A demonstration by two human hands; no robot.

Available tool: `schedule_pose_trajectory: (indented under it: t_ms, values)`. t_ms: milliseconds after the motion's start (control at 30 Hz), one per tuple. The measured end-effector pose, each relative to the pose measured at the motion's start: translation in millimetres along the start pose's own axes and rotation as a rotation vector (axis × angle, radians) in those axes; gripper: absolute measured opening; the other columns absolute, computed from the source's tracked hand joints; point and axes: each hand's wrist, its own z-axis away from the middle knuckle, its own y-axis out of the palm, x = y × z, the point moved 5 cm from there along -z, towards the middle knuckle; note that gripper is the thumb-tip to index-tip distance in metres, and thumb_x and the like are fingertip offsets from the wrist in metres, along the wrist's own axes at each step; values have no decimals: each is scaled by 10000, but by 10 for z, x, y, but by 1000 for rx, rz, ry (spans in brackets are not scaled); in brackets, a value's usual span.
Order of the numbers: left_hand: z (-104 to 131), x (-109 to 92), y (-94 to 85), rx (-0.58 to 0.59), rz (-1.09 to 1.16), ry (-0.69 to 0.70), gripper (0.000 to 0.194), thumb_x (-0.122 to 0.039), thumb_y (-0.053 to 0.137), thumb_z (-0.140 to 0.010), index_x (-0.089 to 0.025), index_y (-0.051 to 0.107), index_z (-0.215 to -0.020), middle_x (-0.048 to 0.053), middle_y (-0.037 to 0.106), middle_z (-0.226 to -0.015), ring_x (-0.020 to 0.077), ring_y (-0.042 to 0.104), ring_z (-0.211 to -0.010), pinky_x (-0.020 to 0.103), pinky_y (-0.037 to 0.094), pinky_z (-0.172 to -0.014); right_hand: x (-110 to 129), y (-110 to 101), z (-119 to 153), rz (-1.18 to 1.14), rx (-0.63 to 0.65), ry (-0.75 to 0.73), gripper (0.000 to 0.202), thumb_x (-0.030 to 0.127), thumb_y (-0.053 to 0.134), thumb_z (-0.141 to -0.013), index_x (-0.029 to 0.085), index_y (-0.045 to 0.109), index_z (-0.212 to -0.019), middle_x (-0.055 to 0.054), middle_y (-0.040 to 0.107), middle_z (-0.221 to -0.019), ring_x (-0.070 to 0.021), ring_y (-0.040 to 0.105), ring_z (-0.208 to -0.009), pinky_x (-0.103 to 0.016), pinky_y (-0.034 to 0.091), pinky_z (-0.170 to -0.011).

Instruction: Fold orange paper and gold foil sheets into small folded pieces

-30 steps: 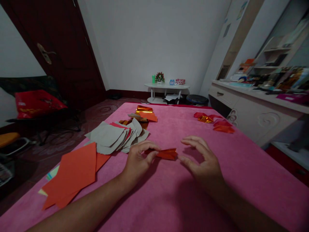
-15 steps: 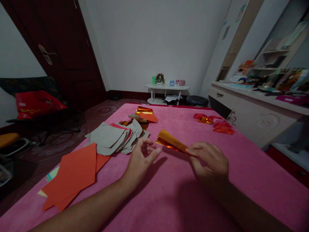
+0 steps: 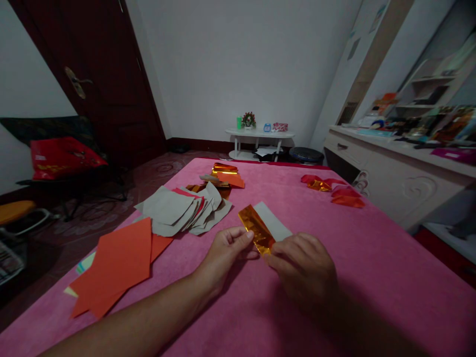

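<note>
A sheet of gold foil paper (image 3: 256, 225), folded lengthwise with part of its pale grey back showing, is held just above the pink cloth (image 3: 245, 307). My left hand (image 3: 230, 250) pinches its left edge between thumb and fingers. At its lower right end, my right hand (image 3: 305, 263) has its fingers closed on the paper and hides that corner. Left of my hands lies a fanned stack of grey-backed paper (image 3: 167, 210). Nearer to me are orange paper sheets (image 3: 119, 263).
Gold foil pieces (image 3: 225, 169) lie at the table's far left. Folded red and gold paper pieces (image 3: 320, 185) rest at the far right. Beyond stand a small white table (image 3: 256, 133) and, on the right, a cluttered white cabinet (image 3: 401, 163). A red bag (image 3: 67, 157) sits on a chair.
My left hand has moved right and taken hold of the foil paper. My right hand has shifted left and turned the paper, and its pale back now shows.
</note>
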Motion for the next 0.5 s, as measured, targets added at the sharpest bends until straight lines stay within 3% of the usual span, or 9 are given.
schedule_pose_trajectory:
  t_ms: [167, 267, 333, 433, 500]
  values:
    - [-45, -38, -47, -48, -25, 29, 211, -324, 673, -761, -116, 649, -727, 17, 604, -646, 91, 539, -562, 220, 435, -589, -15, -24, 10, -99, 31, 76, 206, 151, 576, -801, 217, 629, -989, -58, 628, -982, -202, 554, -851, -403, 393, -788]
    - [-51, -76, -68, -42, -195, 21, 206, -311, 665, -723, -130, 603, -648, -13, 532, -574, 76, 451, -494, 204, 342, -499, -194, -55, 39, -188, -56, 327, 367, 257, 624, -788, 222, 573, -1150, -111, 518, -1225, -267, 511, -1090, -450, 405, -889]
    - [-30, -97, -33, 35, -371, 11, 182, -292, 615, -738, -137, 593, -645, -18, 507, -563, 81, 423, -484, 210, 302, -480, -355, -8, 83, -330, -75, 570, 468, 306, 640, -782, 229, 512, -1225, -123, 483, -1290, -277, 490, -1158, -462, 416, -928]
    - [27, -150, 50, 150, -668, 98, 151, -212, 536, -762, -149, 577, -631, -17, 486, -567, 90, 408, -498, 220, 284, -481, -497, 151, 149, -678, -17, 870, 527, 368, 652, -767, 207, 480, -1238, -130, 588, -1177, -250, 599, -1022, -417, 496, -846]
    - [55, -187, 84, 164, -828, 184, 159, -173, 512, -768, -151, 575, -624, -6, 502, -590, 101, 429, -530, 223, 297, -494, -487, 257, 164, -905, 89, 973, 453, 388, 657, -758, 180, 547, -1145, -110, 662, -1025, -226, 651, -887, -361, 532, -754]
